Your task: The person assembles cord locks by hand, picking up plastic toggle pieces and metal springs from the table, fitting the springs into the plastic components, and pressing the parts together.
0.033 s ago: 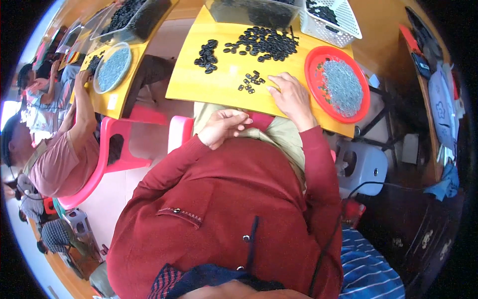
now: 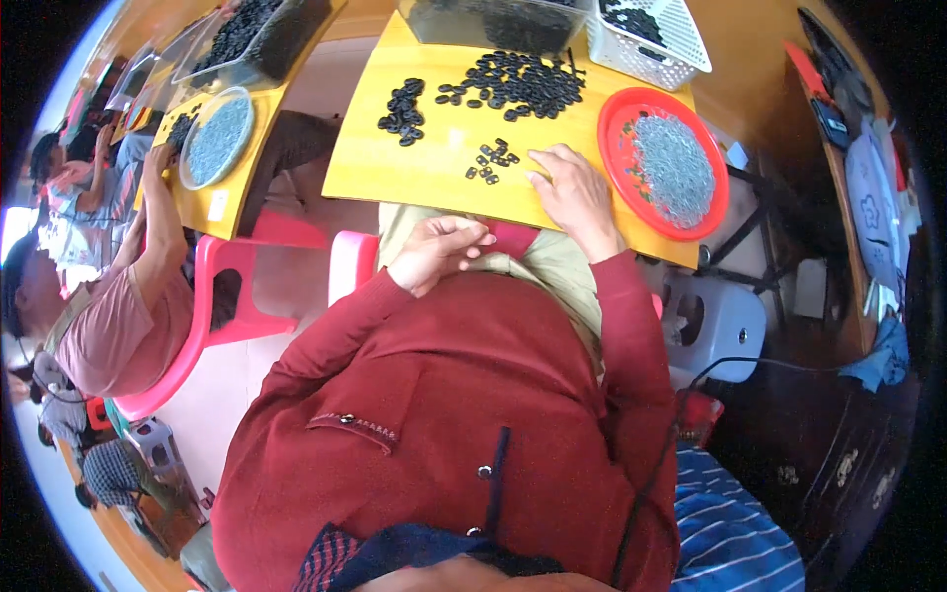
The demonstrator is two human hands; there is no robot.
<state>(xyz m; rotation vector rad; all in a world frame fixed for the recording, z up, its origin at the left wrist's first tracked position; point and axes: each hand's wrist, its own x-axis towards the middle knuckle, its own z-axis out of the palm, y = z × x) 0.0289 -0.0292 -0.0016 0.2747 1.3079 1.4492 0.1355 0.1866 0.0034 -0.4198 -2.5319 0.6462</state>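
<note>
My left hand (image 2: pixel 436 255) is in front of my lap, just off the table's near edge. Its thumb and fingers are pinched together, and whatever is between them is too small to make out. My right hand (image 2: pixel 574 195) rests on the yellow table (image 2: pixel 370 163) near the front edge, fingers apart and loosely bent, holding nothing I can see. Left of its fingertips lies a small group of black oval pieces with holes (image 2: pixel 491 161). Farther back is a large heap of black oval pieces (image 2: pixel 523 84), with a smaller heap (image 2: pixel 402 111) to its left.
A red round tray (image 2: pixel 610 148) of small silvery pieces stands right of my right hand. At the back are a clear bin (image 2: pixel 483 32) and a white perforated basket (image 2: pixel 681 71). On the left, a person (image 2: pixel 128 316) sits on a pink chair (image 2: pixel 202 335) at another yellow table.
</note>
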